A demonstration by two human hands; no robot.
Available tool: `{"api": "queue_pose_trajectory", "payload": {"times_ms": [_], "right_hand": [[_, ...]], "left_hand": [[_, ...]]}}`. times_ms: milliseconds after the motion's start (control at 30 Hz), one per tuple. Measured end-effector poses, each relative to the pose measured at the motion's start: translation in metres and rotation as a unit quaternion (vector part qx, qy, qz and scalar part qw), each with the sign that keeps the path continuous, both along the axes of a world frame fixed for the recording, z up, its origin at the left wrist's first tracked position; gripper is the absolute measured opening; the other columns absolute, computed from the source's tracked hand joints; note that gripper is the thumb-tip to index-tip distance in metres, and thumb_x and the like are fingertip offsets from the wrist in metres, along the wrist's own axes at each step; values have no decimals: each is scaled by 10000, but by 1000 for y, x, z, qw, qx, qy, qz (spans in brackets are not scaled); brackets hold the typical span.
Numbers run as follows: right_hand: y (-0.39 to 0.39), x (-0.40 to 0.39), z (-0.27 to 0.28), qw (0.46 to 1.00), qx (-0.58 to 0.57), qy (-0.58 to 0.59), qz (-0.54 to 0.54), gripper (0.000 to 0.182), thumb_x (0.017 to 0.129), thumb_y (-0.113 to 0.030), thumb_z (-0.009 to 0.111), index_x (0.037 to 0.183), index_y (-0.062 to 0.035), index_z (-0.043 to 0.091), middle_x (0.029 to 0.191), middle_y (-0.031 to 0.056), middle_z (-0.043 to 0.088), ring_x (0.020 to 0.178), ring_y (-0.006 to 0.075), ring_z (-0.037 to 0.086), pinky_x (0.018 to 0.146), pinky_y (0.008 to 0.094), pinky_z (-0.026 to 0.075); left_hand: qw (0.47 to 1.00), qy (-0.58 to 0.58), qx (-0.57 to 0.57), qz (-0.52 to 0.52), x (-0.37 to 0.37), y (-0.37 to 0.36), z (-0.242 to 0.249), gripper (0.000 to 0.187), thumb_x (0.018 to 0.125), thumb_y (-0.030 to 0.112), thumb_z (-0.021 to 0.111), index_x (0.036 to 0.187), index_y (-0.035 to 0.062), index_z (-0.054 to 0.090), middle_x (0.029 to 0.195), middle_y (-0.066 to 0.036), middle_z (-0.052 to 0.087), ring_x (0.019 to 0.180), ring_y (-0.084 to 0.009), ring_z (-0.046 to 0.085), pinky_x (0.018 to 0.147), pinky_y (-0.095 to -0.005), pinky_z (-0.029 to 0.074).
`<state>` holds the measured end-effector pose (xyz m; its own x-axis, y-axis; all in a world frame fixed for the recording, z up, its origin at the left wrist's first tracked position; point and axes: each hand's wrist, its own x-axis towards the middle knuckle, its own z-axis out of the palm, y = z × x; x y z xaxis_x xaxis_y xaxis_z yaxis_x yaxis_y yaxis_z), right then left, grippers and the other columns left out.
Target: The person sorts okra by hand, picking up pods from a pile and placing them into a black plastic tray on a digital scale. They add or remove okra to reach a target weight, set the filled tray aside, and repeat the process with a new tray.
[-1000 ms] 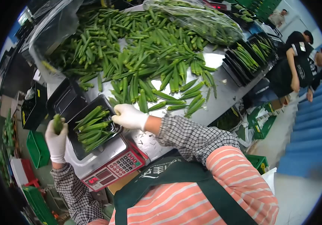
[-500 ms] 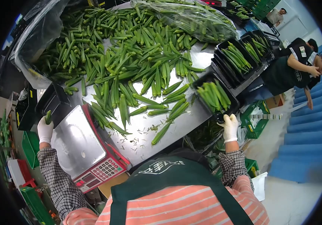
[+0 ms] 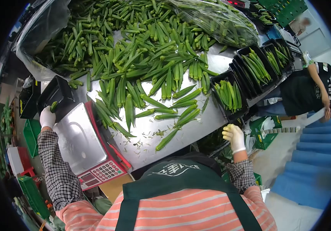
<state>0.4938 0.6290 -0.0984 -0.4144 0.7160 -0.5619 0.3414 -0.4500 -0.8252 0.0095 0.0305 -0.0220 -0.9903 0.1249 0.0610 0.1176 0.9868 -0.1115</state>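
Observation:
My left hand (image 3: 47, 117), in a white glove, is closed on an okra pod (image 3: 53, 106) beside a black tray (image 3: 66, 85) at the table's left end. The scale (image 3: 81, 134) with its steel pan lies just right of that hand. My right hand (image 3: 233, 136), also gloved, hangs in front of the table's right edge, fingers loosely bent and nothing visible in them. Just above it, apart from the fingers, sits a black tray of okra (image 3: 230, 96), its pods lined up lengthwise. Loose okra (image 3: 142, 57) covers much of the steel table (image 3: 142, 131).
More black trays with okra (image 3: 256, 67) line the table's right side. Clear plastic sheeting (image 3: 215, 19) lies over part of the heap. Green crates (image 3: 263, 133) stand on the floor at right. A co-worker in a dark apron (image 3: 302, 90) stands beyond the trays.
My right hand has let go of the filled okra tray and drawn back a little toward me. The tray now sits flatter at the table's edge. My left hand still holds the okra pod.

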Motion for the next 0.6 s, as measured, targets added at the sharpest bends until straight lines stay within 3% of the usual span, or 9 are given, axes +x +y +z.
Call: {"api": "queue_pose_trajectory", "payload": {"times_ms": [67, 200, 367, 400, 467, 533, 567, 600], "right_hand": [[-6, 10, 5, 998, 17, -28, 60, 221, 913, -210, 529, 1022, -22, 573, 889, 97, 654, 671, 166, 643, 574, 240, 508], [-17, -21, 45, 979, 60, -8, 193, 213, 915, -197, 533, 1002, -11, 587, 887, 76, 650, 712, 137, 635, 616, 230, 495], [4, -107, 81, 918, 212, 57, 329, 170, 893, -123, 543, 968, 23, 588, 829, 46, 625, 708, 91, 581, 643, 218, 455], [16, -126, 78, 897, 265, 44, 352, 170, 876, -123, 563, 943, 29, 595, 807, 57, 621, 714, 114, 581, 673, 235, 462], [40, -166, 66, 805, 488, 36, 337, 151, 812, -125, 611, 909, -10, 624, 847, 141, 636, 777, 243, 629, 720, 302, 488], [68, -204, 59, 731, 575, -94, 356, 196, 793, -192, 609, 932, -62, 654, 900, 158, 648, 847, 322, 623, 770, 392, 491], [77, -220, 60, 684, 611, -146, 372, 207, 790, -211, 594, 937, -85, 669, 906, 156, 653, 854, 334, 623, 789, 414, 487], [94, -237, 49, 648, 618, -182, 407, 206, 782, -212, 587, 923, -94, 681, 907, 155, 658, 864, 330, 627, 783, 416, 490]], "left_hand": [[1000, 7, -2, -2, -1, 1, 0, 204, 765, 84, 555, 951, 45, 627, 947, -202, 627, 920, -376, 592, 795, -439, 471], [999, -8, -3, -35, -7, -7, 13, 265, 679, 75, 680, 923, 7, 602, 926, -204, 625, 922, -374, 591, 789, -420, 474], [994, 18, 102, -42, -12, -34, 33, 278, 715, 123, 681, 960, 23, 596, 914, -200, 628, 874, -375, 603, 747, -398, 471], [990, 58, 125, -39, -7, -38, 41, 256, 743, 133, 664, 963, 25, 592, 910, -198, 626, 875, -376, 601, 741, -396, 469], [981, 118, 151, -43, 12, -40, 63, 220, 793, 148, 629, 970, 27, 581, 904, -196, 622, 877, -380, 596, 731, -391, 462], [972, 145, 175, -55, 66, -16, 94, 194, 830, 150, 597, 968, 17, 563, 883, -193, 612, 864, -391, 583, 723, -391, 451], [979, 142, 132, -57, 89, -21, 96, 189, 828, 137, 603, 958, 8, 557, 850, -185, 601, 803, -376, 579, 710, -375, 449], [979, 114, 167, -35, 129, -2, 103, 172, 807, 84, 622, 941, 0, 554, 820, -185, 585, 744, -340, 567, 695, -356, 448]]}}
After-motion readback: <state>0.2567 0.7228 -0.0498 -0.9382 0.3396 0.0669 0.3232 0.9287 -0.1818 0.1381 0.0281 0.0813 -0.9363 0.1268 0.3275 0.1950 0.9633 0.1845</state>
